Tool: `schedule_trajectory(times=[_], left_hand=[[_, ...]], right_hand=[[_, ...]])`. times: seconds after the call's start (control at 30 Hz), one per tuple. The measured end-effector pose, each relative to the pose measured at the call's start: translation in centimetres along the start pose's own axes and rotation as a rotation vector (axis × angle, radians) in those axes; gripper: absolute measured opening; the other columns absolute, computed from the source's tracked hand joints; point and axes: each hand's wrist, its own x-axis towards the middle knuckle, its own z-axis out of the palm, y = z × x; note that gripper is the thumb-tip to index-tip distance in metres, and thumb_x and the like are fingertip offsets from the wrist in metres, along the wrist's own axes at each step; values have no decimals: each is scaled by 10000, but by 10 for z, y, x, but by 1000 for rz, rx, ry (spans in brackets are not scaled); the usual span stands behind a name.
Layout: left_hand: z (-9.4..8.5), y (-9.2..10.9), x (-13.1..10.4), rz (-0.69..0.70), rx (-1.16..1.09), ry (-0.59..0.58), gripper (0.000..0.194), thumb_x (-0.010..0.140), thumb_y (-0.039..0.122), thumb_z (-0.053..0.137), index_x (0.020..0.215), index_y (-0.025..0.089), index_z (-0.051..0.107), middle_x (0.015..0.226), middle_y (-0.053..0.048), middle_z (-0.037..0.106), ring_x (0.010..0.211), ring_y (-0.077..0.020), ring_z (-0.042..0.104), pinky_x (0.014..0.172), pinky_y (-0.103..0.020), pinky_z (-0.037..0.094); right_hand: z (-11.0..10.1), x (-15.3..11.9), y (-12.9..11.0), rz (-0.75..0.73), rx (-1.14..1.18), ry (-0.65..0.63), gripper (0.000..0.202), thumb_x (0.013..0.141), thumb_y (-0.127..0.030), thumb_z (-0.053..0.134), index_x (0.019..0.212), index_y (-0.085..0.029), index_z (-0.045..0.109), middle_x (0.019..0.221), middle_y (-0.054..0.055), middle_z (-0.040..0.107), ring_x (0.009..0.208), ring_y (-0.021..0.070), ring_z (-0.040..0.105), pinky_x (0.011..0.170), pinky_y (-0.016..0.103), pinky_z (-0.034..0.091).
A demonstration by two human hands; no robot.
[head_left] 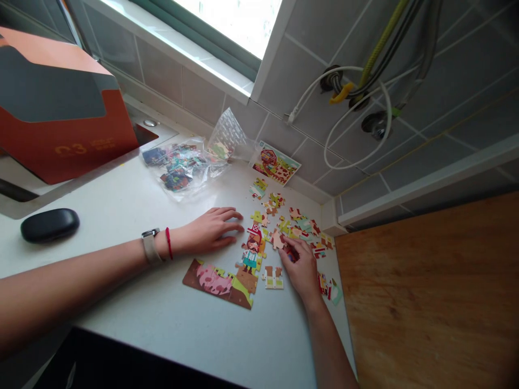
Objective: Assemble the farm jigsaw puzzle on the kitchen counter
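A partly joined jigsaw puzzle (214, 280) lies on the white countertop, showing a pink spotted animal and a farmer figure (250, 254) in a teal garment. My left hand (213, 229) rests palm down just left of the joined pieces, fingers apart, holding nothing. To their right, my right hand (299, 265) pinches a pinkish-tan puzzle piece (277, 239) at its thumb and fingertips. Below that hand lies a loose white-and-brown puzzle piece (273, 277). Several more loose pieces (298, 221) spread behind and right of it, some partly hidden by the hand.
A picture card (274, 163) leans on the tiled wall. Clear plastic bags (182, 165) with more pieces lie at the back. A black case (50, 225) and an orange box (85, 143) are at left. Cables (357, 92) hang above; a wooden board (430, 292) is at right.
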Motion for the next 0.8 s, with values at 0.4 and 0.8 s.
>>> schedule_trajectory(times=[0.4,0.8], left_hand=[[3,-2,-1,7,-25,28,296,1058,393,554,1279,260,698,1391,-116,634,1320,-324,568,1116,-520,473],[0,-1,-1,12,-5,14,294,1060,382,547,1280,256,696,1395,-118,633,1310,-318,573,1111,-516,479]], right_hand=[[-2,1,8,74,-9,33,384,832,-453,743,1120,-207,805,980,94,706,898,272,672,885,460,577],[-7,2,-1,21,46,218,358,866,-439,756,1114,-185,805,1088,121,734,1028,279,696,963,474,576]])
